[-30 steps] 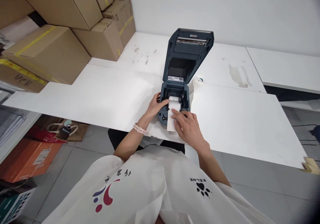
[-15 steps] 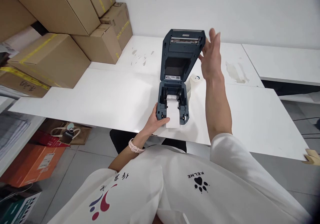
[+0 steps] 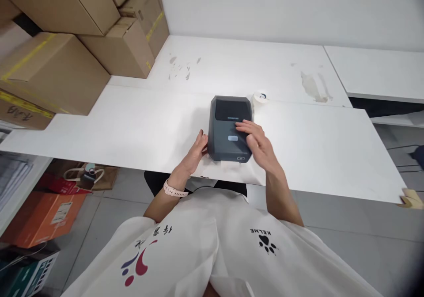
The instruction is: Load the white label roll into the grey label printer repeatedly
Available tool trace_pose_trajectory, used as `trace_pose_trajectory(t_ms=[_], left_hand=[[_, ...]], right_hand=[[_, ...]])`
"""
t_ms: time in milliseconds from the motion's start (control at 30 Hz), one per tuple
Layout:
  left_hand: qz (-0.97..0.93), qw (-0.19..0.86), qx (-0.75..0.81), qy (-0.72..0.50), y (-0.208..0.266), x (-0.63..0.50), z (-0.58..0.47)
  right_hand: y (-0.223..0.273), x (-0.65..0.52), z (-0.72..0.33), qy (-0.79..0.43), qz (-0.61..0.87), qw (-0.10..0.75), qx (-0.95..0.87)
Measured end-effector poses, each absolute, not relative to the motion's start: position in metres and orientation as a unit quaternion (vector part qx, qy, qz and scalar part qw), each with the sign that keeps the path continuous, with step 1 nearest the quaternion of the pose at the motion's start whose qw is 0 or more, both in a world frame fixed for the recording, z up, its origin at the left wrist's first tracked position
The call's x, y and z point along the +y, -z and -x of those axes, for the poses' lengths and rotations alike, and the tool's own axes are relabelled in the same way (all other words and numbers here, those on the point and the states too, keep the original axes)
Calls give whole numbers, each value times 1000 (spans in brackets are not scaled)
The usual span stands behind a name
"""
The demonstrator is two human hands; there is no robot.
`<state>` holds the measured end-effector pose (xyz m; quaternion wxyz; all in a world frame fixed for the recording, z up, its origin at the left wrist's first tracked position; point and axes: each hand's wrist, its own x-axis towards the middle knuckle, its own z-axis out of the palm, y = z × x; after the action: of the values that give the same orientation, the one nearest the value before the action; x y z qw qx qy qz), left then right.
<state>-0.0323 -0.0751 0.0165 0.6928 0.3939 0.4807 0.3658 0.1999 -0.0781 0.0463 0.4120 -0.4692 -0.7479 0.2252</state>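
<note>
A dark grey label printer (image 3: 221, 133) stands on the white table with its lid down. From its front edge a short piece of white label paper (image 3: 229, 164) sticks out. My left hand (image 3: 196, 150) is at the printer's left side, fingers extended and touching the casing. Over the right part of the lid rests my right hand (image 3: 260, 146), its fingers stretched out flat near the small light button. The roll inside the printer is hidden by the lid. Behind the printer's right corner is a white label roll (image 3: 259, 98).
Brown cardboard boxes (image 3: 59, 71) with yellow tape are stacked at the table's left end. The white table (image 3: 318, 142) has worn patches near the wall. Below on the left are an orange box (image 3: 44, 215) and a paper bag (image 3: 107, 180) on the floor.
The printer's lid, raised before, has come down shut. My right hand moved down from the lid's raised edge onto its top. My left thumb left the front of the printer.
</note>
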Motion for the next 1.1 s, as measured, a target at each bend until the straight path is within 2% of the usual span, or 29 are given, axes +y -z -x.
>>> trace_pose_trajectory(t_ms=[133, 400, 467, 567, 600, 733, 800, 900, 1100], left_hand=[[-416, 667, 509, -349, -25, -76, 18], [-505, 614, 473, -380, -13, -77, 18], [-512, 566, 507, -401, -7, -90, 20], [-489, 436, 600, -460, 1, -118, 19], [-479, 441, 607, -455, 3, -126, 17], [-455, 660, 494, -336, 5, -137, 7], [-423, 719, 459, -305, 4, -132, 3], [-418, 728, 457, -294, 4, -124, 2], [-446, 715, 464, -273, 3, -123, 6]], right_hand=[[-27, -89, -187, -167, 523, 404, -732], [-13, -89, -184, -145, 523, 435, -719], [-12, -89, -183, -147, 516, 449, -714], [-10, -88, -182, -149, 500, 476, -707], [-10, -87, -182, -148, 494, 485, -706], [-9, -86, -181, -141, 494, 495, -701], [-9, -87, -182, -140, 495, 491, -703], [-10, -90, -184, -119, 485, 464, -732], [-22, -94, -189, -23, 528, 347, -775]])
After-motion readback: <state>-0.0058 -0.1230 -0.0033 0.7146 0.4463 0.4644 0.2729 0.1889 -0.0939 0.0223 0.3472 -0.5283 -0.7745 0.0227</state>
